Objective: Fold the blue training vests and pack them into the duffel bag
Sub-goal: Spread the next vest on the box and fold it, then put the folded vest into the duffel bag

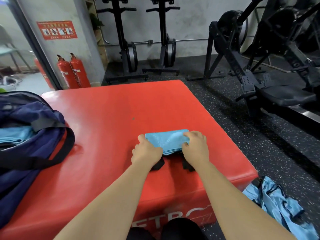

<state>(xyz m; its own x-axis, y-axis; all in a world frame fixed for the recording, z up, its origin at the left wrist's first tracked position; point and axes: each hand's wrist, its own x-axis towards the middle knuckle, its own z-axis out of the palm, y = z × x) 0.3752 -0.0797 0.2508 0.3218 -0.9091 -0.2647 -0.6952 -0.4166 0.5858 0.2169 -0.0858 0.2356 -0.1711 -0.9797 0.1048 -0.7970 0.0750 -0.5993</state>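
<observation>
Left hand [146,151], right hand [195,146] pinching ends of folded vest [166,141], long axis running left-right. Duffel bag [34,135] lying well left on surface [121,104]; left hand nearer.

Left side of the duffel bag [34,144] off-frame; poster [57,30] lettering blurred.

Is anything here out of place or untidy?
Yes. Crumpled blue vests lie unfolded on the floor by the near right corner of the red box. Black straps stick out from under the folded vest held by the left hand and right hand.
</observation>
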